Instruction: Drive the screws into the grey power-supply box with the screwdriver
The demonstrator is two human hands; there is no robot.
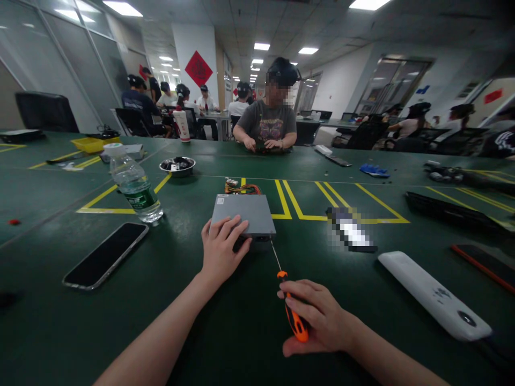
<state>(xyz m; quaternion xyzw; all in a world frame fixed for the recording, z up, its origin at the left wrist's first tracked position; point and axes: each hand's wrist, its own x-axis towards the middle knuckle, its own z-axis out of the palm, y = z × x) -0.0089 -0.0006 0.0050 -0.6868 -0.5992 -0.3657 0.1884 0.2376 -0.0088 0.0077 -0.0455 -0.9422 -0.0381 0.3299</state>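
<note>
A grey metal computer power supply (245,210) lies on the green table, its bundle of coloured cables (241,187) at the far side. My left hand (223,244) holds it, fingers across the top and thumb at the near edge. In my right hand (317,316) is a screwdriver (296,321) with an orange and black handle, the fingers closed around it. Its thin shaft points away from me, the tip at the supply's near right corner. Whether the tip sits in a screw is too small to tell.
To the left are a phone (107,257) and a water bottle (139,187), with a metal bowl (177,166) behind. On the right lie a blurred-out device (350,229), a white handheld device (434,295) and an orange-edged phone (485,265). A person (267,120) works across the table.
</note>
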